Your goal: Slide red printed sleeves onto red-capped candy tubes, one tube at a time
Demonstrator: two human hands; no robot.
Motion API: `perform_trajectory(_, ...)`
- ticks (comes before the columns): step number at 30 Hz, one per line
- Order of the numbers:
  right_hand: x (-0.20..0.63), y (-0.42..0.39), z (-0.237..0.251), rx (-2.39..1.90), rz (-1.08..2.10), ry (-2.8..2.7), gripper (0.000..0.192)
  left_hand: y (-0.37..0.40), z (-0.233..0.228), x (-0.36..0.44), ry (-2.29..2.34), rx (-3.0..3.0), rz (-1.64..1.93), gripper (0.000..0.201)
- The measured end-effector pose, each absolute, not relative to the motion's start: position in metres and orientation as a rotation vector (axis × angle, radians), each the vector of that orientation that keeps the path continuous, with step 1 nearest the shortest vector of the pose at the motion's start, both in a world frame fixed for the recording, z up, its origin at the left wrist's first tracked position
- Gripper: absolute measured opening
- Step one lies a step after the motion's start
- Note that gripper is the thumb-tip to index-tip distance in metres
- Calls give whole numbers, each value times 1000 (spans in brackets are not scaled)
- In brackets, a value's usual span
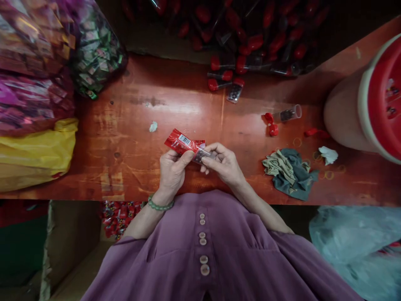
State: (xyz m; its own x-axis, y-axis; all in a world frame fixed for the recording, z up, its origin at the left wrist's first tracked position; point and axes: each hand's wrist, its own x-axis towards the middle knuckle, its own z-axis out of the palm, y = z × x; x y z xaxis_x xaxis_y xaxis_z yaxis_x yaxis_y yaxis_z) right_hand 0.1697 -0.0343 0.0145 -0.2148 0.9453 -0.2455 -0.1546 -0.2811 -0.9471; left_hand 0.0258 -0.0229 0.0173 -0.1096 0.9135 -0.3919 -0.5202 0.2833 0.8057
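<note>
Left grip (172,172) pinches a glossy red barcoded wrapper (181,140).

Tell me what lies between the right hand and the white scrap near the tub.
Head view: crumpled cloths and a thin yellowish ring lie between the right hand and the scrap.

Red wrapper (177,141) against clear tube (198,156)

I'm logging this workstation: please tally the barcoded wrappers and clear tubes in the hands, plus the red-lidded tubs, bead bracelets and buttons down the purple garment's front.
Barcoded red wrapper, in the left hand: 1
Clear tube, in the right hand: 1
Red-lidded tub: 1
Green bead bracelet: 1
Visible buttons: 6
Total: 10
</note>
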Motion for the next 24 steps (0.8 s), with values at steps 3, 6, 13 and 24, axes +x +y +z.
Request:
perform_trajectory(3, 166, -32, 13, -1095, 1701, -1011, 31, -20, 18, 25, 1128, 484, 1277, 32)
perform_trajectory(6, 161, -34, 14, -1234, 1300, -1182, 25, -17, 20, 25, 1126, 475, 1240, 36)
perform_trajectory(13, 160, -28, 12, -1142, 1624, -966, 35, -12, 20, 25, 1064, 489, 1202, 31)
perform_trajectory(24, 158, -28, 6, -1052, 1688, -847, 33, -9, 25, 28, 1007, 480, 1082, 31)
